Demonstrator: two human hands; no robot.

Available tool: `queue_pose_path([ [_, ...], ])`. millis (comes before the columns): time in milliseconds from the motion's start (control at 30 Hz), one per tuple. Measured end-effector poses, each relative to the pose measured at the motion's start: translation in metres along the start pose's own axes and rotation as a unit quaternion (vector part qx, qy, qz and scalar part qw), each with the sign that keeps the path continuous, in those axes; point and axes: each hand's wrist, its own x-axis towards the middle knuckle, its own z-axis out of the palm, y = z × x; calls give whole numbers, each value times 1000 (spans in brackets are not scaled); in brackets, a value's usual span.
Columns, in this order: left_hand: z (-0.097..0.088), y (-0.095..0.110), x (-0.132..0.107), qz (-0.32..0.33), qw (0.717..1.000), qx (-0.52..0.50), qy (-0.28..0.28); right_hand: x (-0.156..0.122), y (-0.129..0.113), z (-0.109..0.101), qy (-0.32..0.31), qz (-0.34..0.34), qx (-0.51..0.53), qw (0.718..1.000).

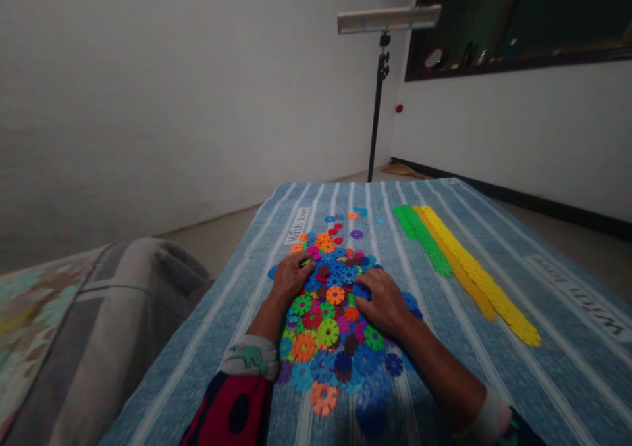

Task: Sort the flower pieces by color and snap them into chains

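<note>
A heap of colourful notched plastic discs [328, 332] lies spread on the striped cloth in front of me. My left hand [291, 276] is at the heap's left side, with thumb and fingers curled about a yellow-green disc [307, 261]. On the right side, my right hand [382, 298] rests at the heap's edge. Its thumb and fingers are apart, with blue discs [362, 291] under and between them; I see none lifted. Blue discs fill the space between both hands, and an orange disc [335, 295] lies just nearer to me.
To the right lie overlapping rows of green discs [429, 245], orange-yellow discs [467, 275] and yellow discs [486, 281]. A few loose discs [356, 234] lie beyond the heap. A lamp stand [378, 104] rises behind the cloth-covered table [197, 373]. Grey bedding [148, 301] is at left.
</note>
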Motion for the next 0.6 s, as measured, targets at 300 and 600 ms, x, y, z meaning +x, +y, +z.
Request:
queue_pose_path([
  [300, 0, 0, 1, 3, 1000, 9, 2, -4, 29, -33, 50, 102, 62, 992],
  [600, 0, -2, 2, 2, 1000, -4, 8, -12, 58, -62, 47, 176, 114, 977],
])
